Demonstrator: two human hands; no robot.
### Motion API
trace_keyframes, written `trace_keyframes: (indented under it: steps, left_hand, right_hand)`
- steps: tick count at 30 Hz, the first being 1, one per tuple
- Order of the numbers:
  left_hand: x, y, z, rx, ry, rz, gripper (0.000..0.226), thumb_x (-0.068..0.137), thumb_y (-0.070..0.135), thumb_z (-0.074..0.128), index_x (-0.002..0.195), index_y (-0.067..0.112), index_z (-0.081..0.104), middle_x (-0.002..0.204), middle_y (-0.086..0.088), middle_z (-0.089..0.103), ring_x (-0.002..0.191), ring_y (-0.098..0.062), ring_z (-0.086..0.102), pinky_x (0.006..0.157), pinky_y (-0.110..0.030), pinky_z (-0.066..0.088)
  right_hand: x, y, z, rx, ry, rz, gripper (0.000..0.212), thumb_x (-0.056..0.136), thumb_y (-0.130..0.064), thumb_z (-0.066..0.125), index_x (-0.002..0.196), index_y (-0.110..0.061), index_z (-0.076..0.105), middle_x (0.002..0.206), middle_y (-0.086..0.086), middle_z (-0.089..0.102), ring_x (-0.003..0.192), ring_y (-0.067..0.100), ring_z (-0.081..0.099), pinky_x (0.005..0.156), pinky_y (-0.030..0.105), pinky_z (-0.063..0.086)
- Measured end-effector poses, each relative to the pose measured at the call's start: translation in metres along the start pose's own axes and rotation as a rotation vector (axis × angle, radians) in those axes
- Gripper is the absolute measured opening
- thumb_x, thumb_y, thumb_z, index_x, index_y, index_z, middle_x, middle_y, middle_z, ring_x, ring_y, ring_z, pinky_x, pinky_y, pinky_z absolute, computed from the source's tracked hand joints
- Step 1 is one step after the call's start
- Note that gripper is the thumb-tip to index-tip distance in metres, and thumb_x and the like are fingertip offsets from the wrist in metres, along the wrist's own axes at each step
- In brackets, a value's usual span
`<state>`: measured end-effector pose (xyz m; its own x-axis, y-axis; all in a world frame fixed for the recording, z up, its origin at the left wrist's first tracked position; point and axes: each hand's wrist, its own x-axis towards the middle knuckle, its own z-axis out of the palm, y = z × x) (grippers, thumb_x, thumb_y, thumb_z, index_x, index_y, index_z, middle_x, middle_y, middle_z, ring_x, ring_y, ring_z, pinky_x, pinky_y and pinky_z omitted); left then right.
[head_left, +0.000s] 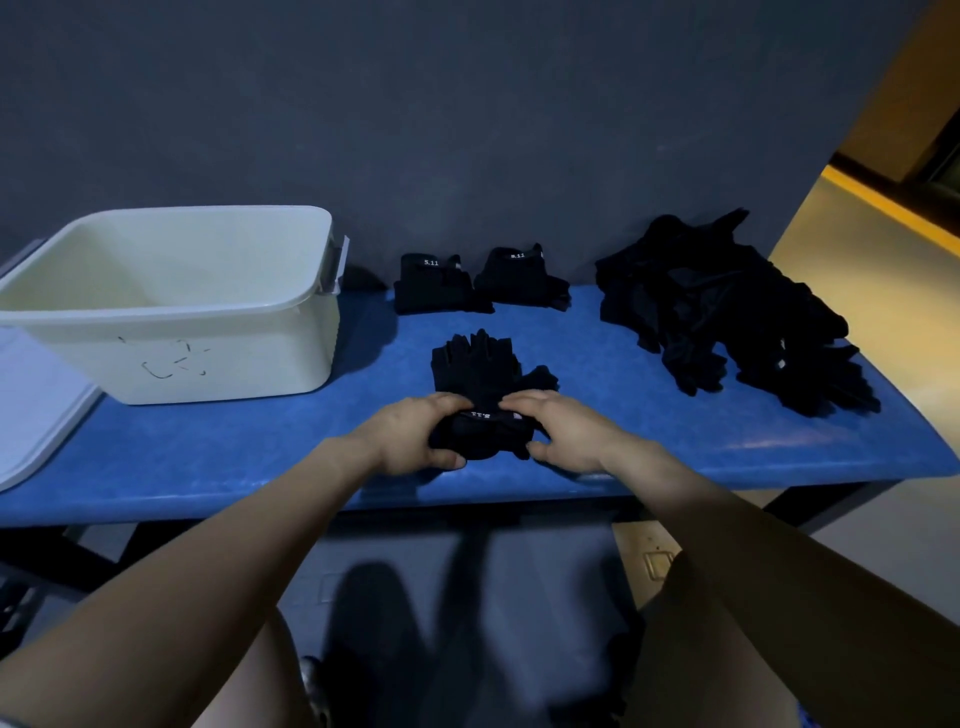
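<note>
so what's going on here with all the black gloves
A person is working on a pair of black gloves on the blue table. The left hand and right hand both grip its cuff end, apparently folding it. Two folded pairs lie at the back, an untidy glove pile sits to the right, and a white plastic bin stands to the left.

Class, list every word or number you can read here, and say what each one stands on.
"5.11": cuff of the left folded glove pair.
"5.11", first digit blurred: cuff of the right folded glove pair.
"5.11", upside down: cuff of the held glove bundle, gripped by left hand and right hand.
Scrawl on the white bin: unreadable.
</note>
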<state>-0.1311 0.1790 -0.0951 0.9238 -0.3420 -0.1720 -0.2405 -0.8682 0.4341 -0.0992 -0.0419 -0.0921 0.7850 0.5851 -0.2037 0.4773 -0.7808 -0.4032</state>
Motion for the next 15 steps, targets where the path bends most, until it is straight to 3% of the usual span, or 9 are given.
trace_keyframes:
  steps: [4,7,10,12,15]
  left_hand:
    - [0.001,0.001,-0.001,0.080,0.079,0.018,0.038,0.090,0.032,0.057,0.127,0.026,0.049,0.110,0.001,0.064,0.100,-0.021,0.060,0.079,-0.028,0.043]
    - [0.002,0.000,0.000,0.041,0.112,0.003,0.023,0.095,0.031,0.050,0.115,0.022,0.055,0.099,-0.002,0.066,0.092,-0.023,0.060,0.073,-0.029,0.042]
    - [0.003,-0.001,-0.007,-0.140,0.085,-0.038,0.018,0.096,0.028,0.049,0.106,0.018,0.059,0.094,-0.006,0.065,0.090,-0.025,0.060,0.078,-0.035,0.046]
    - [0.005,-0.001,-0.013,-0.265,0.059,-0.066,0.018,0.096,0.030,0.049,0.101,0.017,0.060,0.094,-0.009,0.065,0.091,-0.025,0.060,0.081,-0.035,0.046]
    - [0.004,0.001,-0.019,-0.471,0.002,-0.112,0.027,0.092,0.044,0.052,0.108,0.024,0.062,0.104,0.002,0.067,0.101,-0.015,0.060,0.093,-0.030,0.044]
  right_hand:
    - [0.001,0.003,-0.002,-0.067,0.026,-0.039,0.056,0.088,-0.016,0.059,0.140,-0.028,0.041,0.139,-0.006,0.045,0.131,0.014,0.034,0.106,0.028,0.035]
    - [0.000,0.006,-0.006,-0.049,-0.007,-0.034,0.065,0.081,-0.006,0.057,0.139,-0.031,0.041,0.137,-0.006,0.046,0.129,0.014,0.036,0.104,0.026,0.035]
    - [0.001,0.008,-0.005,-0.048,0.038,-0.061,0.067,0.078,-0.011,0.063,0.138,-0.032,0.041,0.130,-0.006,0.050,0.121,0.013,0.041,0.101,0.027,0.038]
    - [0.002,0.006,-0.002,0.021,0.115,-0.057,0.053,0.083,-0.020,0.067,0.131,-0.030,0.047,0.117,-0.003,0.056,0.110,0.013,0.048,0.094,0.026,0.042]
    - [0.005,0.004,-0.001,0.179,0.212,-0.012,0.028,0.090,-0.020,0.061,0.117,-0.027,0.058,0.102,0.000,0.064,0.095,0.017,0.060,0.084,0.032,0.051]
